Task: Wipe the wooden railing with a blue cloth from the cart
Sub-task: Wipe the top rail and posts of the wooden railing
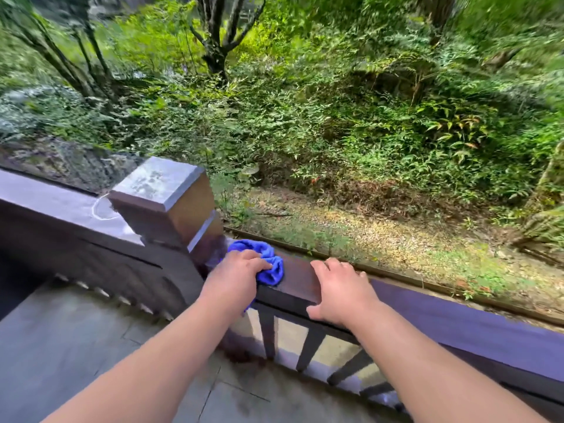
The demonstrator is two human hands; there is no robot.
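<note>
My left hand (236,276) is closed around the cloth (268,264). The cloth is blue and bunched into a ball, and I press it down on the flat top of the rail (299,277). It lies at the left end of the rail, just beside the post (171,206), and it seems to touch the base of the post. My fingers (259,264) curl over the cloth, so a part of it is hidden under my palm. One small corner of the cloth hangs down below my wrist, on the near side of the rail.

My right hand (340,293) holds nothing. It lies open and flat on the top of the same rail, to the right of the cloth, with a bare strip of dark wood between them. The fingertips reach the far edge of the rail, and the thumb goes down over the near edge.

The post is square, with a flat cap that looks pale and stained. A second rail (55,203) runs away from it to the left. Under my rail, dark balusters (308,346) stand in a row. Below my arms is a grey tiled floor (76,346). Behind the rail I see a strip of ground with dry leaves, and then green bushes (335,117) and tree trunks.
</note>
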